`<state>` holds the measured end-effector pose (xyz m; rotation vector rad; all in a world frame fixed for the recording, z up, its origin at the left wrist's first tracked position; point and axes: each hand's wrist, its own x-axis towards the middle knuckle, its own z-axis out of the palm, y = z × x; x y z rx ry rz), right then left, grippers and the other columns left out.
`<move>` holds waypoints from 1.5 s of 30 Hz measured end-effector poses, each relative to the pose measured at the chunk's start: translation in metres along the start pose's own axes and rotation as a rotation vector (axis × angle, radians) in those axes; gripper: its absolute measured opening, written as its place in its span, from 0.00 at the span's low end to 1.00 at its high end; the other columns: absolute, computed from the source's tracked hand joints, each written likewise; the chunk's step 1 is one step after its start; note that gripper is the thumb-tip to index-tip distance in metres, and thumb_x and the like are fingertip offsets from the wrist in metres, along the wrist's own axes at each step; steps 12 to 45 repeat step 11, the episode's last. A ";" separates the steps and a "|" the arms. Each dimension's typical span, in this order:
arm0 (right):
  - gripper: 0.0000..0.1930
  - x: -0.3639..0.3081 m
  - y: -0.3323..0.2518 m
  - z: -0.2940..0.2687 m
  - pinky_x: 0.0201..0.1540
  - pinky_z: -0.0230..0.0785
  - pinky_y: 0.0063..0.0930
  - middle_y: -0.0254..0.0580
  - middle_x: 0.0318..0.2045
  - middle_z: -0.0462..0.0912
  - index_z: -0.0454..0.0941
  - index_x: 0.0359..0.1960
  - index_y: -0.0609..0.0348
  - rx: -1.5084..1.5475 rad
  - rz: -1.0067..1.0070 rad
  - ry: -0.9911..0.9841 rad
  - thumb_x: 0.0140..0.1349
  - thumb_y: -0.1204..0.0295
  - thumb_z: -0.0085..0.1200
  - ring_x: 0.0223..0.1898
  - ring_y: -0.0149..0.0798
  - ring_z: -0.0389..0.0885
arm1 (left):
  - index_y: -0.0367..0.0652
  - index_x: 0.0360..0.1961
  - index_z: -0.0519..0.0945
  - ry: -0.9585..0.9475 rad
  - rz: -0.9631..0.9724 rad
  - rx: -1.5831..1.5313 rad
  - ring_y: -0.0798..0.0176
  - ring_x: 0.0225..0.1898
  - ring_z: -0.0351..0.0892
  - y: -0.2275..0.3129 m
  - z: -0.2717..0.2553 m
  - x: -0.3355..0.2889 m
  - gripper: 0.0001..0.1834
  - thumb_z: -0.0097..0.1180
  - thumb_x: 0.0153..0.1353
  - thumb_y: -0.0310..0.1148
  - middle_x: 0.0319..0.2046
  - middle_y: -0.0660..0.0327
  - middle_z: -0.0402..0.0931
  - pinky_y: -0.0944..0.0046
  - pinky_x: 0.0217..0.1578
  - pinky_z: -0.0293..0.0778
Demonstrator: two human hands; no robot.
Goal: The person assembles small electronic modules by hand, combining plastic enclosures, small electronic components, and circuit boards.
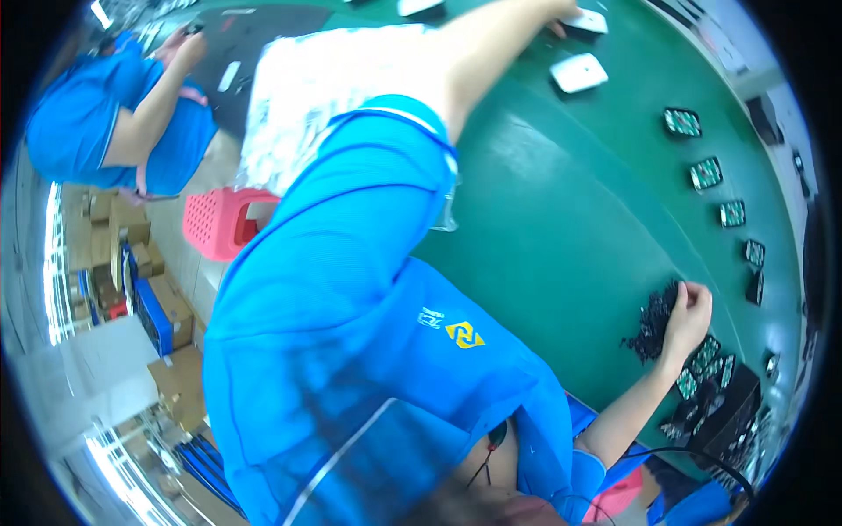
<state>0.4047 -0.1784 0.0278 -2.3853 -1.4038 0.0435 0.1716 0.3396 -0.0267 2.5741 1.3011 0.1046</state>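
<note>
At the far edge of the green table, my left hand (563, 12) has its fingers closed at the left end of a white plastic casing (589, 22); part of this hand is cut off by the picture's edge. A second white casing (579, 73) lies just nearer to me. Off to the right, my right hand (688, 320) rests beside a heap of small black parts (651, 326). Its fingers are bent and pressed together at the heap's edge, and what they hold, if anything, is hidden.
Black casings with green circuit boards (706, 174) stand in a row along the table's right side. More boards (704, 355) lie by a black box (730, 408). A clear plastic bag (303, 88) covers white items at left. Beyond it, a co-worker (123, 123) works near a pink stool (219, 223).
</note>
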 end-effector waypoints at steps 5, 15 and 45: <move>0.06 -0.009 -0.020 0.006 0.39 0.69 0.21 0.39 0.32 0.79 0.75 0.37 0.64 0.495 0.147 0.160 0.65 0.72 0.51 0.33 0.29 0.76 | 0.32 0.27 0.81 -0.054 -0.400 -0.415 0.52 0.21 0.83 0.035 -0.030 -0.034 0.15 0.52 0.60 0.35 0.23 0.45 0.81 0.56 0.24 0.81; 0.11 -0.019 -0.040 -0.010 0.43 0.66 0.15 0.35 0.37 0.79 0.78 0.46 0.64 0.758 0.161 0.096 0.65 0.74 0.53 0.37 0.23 0.74 | 0.40 0.51 0.76 0.466 0.008 0.001 0.49 0.49 0.79 0.007 -0.049 -0.062 0.28 0.60 0.56 0.49 0.48 0.47 0.77 0.53 0.49 0.75; 0.11 -0.019 -0.040 -0.010 0.43 0.66 0.15 0.35 0.37 0.79 0.78 0.46 0.64 0.758 0.161 0.096 0.65 0.74 0.53 0.37 0.23 0.74 | 0.40 0.51 0.76 0.466 0.008 0.001 0.49 0.49 0.79 0.007 -0.049 -0.062 0.28 0.60 0.56 0.49 0.48 0.47 0.77 0.53 0.49 0.75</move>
